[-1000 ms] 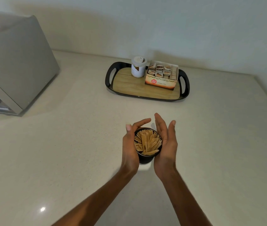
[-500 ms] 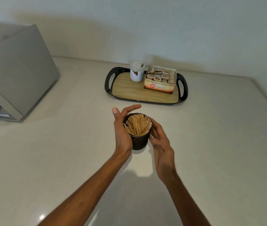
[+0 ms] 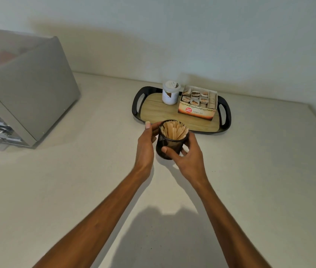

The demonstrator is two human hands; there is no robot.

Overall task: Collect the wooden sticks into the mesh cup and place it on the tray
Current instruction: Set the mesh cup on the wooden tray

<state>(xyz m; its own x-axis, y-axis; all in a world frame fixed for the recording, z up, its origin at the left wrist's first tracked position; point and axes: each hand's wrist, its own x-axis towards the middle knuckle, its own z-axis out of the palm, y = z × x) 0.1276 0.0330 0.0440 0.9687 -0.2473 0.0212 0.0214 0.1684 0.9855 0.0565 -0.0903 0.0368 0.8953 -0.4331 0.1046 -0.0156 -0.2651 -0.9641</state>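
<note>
A black mesh cup (image 3: pixel 169 145) full of upright wooden sticks (image 3: pixel 174 130) is just in front of the near edge of the tray (image 3: pixel 158 112), a black-rimmed tray with a wood-look base. My right hand (image 3: pixel 187 157) grips the cup from the right, thumb across its front. My left hand (image 3: pixel 146 146) holds its left side, fingers curled round the back of the rim. I cannot tell whether the cup rests on the counter or is lifted.
On the tray stand a white jar (image 3: pixel 170 92) at the back left and an open tea box (image 3: pixel 198 103) at the right. A grey metal appliance (image 3: pixel 23 89) sits at the far left of the beige counter (image 3: pixel 76 190). A wall runs behind.
Both hands have carried the cup away from me toward the tray. The right hand went from open beside the cup to gripping it.
</note>
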